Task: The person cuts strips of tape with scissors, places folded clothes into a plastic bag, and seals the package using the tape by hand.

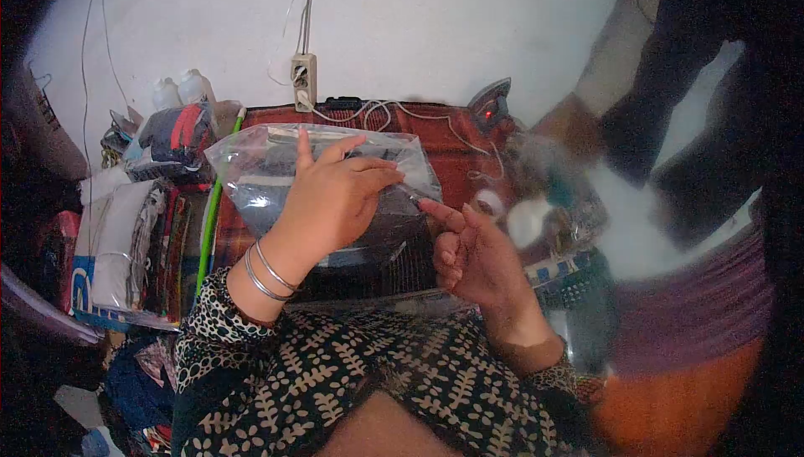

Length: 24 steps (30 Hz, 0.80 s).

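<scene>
A clear plastic bag (251,160) with dark folded cloth (373,247) inside lies in front of me. Over it, my left hand (335,197) has two fingers raised and the other two pointing right, close together; its thumb is hidden. My right hand (477,256) is beside the bag's right side, index finger reaching left and the other fingers curled. A small dark, shiny thing (410,196) shows between the left fingertips and the right index fingertip; its kind is too small to tell.
A red patterned cloth (456,143) lies beneath. Behind are a power strip (304,80), white cables and an iron (490,105). Packed folded cloth (117,247) and a green stick (209,235) are left. A white tape roll (487,203) is right, near clear plastic.
</scene>
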### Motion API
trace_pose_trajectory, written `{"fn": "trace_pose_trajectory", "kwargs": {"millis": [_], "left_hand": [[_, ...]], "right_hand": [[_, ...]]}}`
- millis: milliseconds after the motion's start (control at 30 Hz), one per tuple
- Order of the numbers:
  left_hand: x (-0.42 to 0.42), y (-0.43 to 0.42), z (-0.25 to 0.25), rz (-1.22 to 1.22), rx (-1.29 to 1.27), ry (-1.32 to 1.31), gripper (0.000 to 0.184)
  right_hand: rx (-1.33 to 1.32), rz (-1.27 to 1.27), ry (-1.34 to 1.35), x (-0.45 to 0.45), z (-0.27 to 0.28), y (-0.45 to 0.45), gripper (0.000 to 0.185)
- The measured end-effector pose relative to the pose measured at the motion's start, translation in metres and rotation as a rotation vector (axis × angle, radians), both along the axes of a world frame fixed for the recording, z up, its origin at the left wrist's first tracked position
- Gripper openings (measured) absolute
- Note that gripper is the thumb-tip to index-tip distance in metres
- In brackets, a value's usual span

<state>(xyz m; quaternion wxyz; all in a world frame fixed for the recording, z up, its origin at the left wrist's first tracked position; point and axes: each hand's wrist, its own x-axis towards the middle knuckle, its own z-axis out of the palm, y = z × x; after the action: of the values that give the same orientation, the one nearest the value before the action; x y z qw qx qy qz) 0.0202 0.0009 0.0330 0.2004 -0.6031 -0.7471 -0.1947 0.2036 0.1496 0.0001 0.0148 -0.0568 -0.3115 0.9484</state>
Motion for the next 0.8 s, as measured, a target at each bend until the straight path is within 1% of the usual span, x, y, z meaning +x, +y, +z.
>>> {"fn": "trace_pose_trajectory", "kwargs": {"millis": [67, 133, 167, 200, 233, 267, 300, 333, 367, 400, 433, 467, 500, 533, 567, 633, 667, 733, 767, 800], "left_hand": [[0.003, 0.000, 0.003, 0.014, -0.005, -0.037, 0.035], [0.005, 0.001, 0.005, 0.029, -0.011, -0.074, 0.035], [0.006, 0.001, 0.005, 0.018, -0.003, -0.133, 0.039], [0.006, 0.001, 0.006, 0.006, 0.005, -0.193, 0.043], [0.006, -0.001, 0.007, 0.008, 0.004, -0.193, 0.043], [0.005, -0.002, 0.008, -0.040, 0.028, -0.238, 0.044], [0.004, -0.004, 0.009, -0.088, 0.053, -0.284, 0.047], [0.003, -0.004, 0.010, -0.086, 0.052, -0.285, 0.047], [0.001, -0.003, 0.011, -0.082, 0.000, -0.337, 0.047], [0.000, -0.004, 0.011, -0.079, -0.053, -0.387, 0.048], [-0.001, -0.005, 0.013, -0.080, -0.054, -0.386, 0.048], [-0.003, -0.007, 0.015, -0.088, -0.087, -0.466, 0.051], [-0.004, -0.008, 0.017, -0.096, -0.120, -0.544, 0.056], [-0.006, -0.009, 0.020, -0.095, -0.117, -0.540, 0.056], [-0.009, -0.009, 0.022, -0.096, -0.156, -0.583, 0.057], [-0.012, -0.009, 0.021, -0.094, -0.195, -0.625, 0.058], [-0.014, -0.008, 0.016, -0.085, -0.163, -0.589, 0.055], [-0.015, -0.007, 0.013, -0.074, -0.133, -0.553, 0.052], [-0.015, -0.007, 0.014, -0.101, -0.131, -0.523, 0.049], [-0.015, -0.007, 0.015, -0.128, -0.128, -0.496, 0.045]], "right_hand": [[0.012, -0.003, -0.001, 0.000, 0.000, 0.000, 0.052], [0.069, -0.061, -0.010, 0.000, 0.001, -0.002, 0.052], [0.068, -0.060, -0.009, 0.001, 0.003, -0.003, 0.052], [0.184, -0.139, -0.037, 0.002, 0.006, -0.002, 0.052], [0.299, -0.217, -0.065, 0.003, 0.008, -0.002, 0.051], [0.298, -0.215, -0.066, 0.004, 0.010, 0.002, 0.051], [0.418, -0.203, 0.009, 0.006, 0.012, 0.007, 0.051], [0.536, -0.190, 0.084, 0.004, 0.014, 0.011, 0.051], [0.534, -0.189, 0.082, -0.001, 0.018, 0.015, 0.051], [0.587, -0.066, 0.056, -0.008, 0.023, 0.020, 0.051], [0.639, 0.058, 0.032, -0.015, 0.028, 0.025, 0.050], [0.642, 0.058, 0.033, -0.022, 0.037, 0.024, 0.050], [0.714, 0.196, 0.020, -0.029, 0.046, 0.021, 0.050], [0.785, 0.334, 0.007, -0.036, 0.055, 0.017, 0.049], [0.787, 0.334, 0.011, -0.042, 0.061, 0.014, 0.049], [0.669, 0.547, 0.132, -0.051, 0.072, 0.012, 0.050], [0.670, 0.548, 0.134, -0.055, 0.074, 0.016, 0.050], [0.785, 0.527, -0.021, -0.064, 0.072, 0.024, 0.050], [0.787, 0.530, -0.020, -0.066, 0.071, 0.029, 0.050], [0.823, 0.512, -0.093, -0.066, 0.070, 0.037, 0.046]]}}
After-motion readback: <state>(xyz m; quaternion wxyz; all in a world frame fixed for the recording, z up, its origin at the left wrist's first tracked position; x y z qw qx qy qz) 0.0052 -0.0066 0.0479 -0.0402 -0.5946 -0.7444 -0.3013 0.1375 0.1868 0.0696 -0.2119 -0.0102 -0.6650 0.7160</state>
